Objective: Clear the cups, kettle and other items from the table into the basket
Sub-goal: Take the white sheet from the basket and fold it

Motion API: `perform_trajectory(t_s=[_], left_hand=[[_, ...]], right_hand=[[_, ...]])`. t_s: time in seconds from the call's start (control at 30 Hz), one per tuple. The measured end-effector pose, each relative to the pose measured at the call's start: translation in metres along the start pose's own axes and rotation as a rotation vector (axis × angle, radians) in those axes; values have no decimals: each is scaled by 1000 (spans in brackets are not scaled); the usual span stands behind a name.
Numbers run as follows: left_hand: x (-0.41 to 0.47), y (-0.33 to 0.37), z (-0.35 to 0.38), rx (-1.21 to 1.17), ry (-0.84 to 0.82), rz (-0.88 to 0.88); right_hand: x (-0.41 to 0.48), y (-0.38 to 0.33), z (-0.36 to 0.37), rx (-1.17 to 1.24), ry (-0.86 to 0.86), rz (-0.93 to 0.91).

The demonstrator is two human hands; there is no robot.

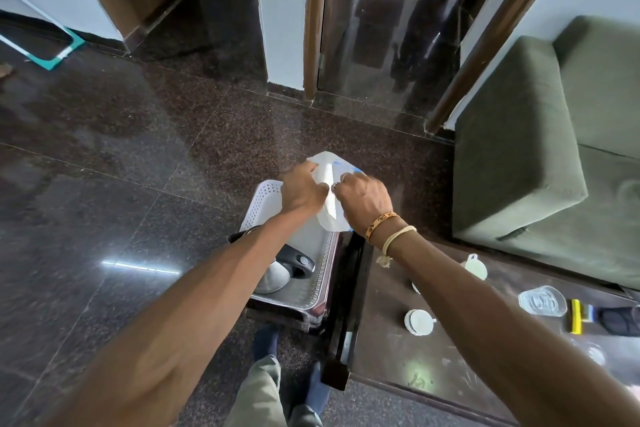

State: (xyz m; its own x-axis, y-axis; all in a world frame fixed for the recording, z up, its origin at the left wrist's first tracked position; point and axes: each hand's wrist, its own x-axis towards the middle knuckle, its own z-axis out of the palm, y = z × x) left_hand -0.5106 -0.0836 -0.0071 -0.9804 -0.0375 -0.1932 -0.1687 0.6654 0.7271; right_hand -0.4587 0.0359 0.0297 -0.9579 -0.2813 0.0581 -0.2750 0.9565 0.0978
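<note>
The dark brown glossy table (pixel 398 374) runs along the person's right. Just off its left end stands the white perforated plastic basket (pixel 258 204), on a low dark stand, its long axis running away from the person. A round steel kettle with a black handle (pixel 277 276) lies in the basket's near half.

Directly over the far half hangs a white crumpled packet with blue print (pixel 329 215), possibly paper or thin plastic; blur hides which. Its long side points roughly along the basket. The left hand (pixel 301 189) and right hand (pixel 363 199) pinch it from either side with curled fingers, knuckles nearly touching, so neither is nearer.

The drop looks to be straight down, beyond the kettle.

Two pale upturned cups (pixel 419 322) (pixel 475 266) and a clear glass dish (pixel 542 300) lie on the table, not yet cleared.
</note>
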Motion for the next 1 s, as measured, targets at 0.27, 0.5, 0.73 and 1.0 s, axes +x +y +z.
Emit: perform_trajectory(t_s=[0.27, 0.5, 0.73, 1.0], left_hand=[[-10, 8, -5, -85, -133, 55], [-20, 12, -18, -610, -519, -1], [-7, 6, -26, -855, -545, -228], [14, -20, -24, -140, 167, 201]], right_hand=[[23, 10, 9, 823, -290, 568], [13, 12, 5, 1873, -187, 916], [5, 25, 18, 2096, -132, 902], [-2, 31, 28, 1986, -107, 907]])
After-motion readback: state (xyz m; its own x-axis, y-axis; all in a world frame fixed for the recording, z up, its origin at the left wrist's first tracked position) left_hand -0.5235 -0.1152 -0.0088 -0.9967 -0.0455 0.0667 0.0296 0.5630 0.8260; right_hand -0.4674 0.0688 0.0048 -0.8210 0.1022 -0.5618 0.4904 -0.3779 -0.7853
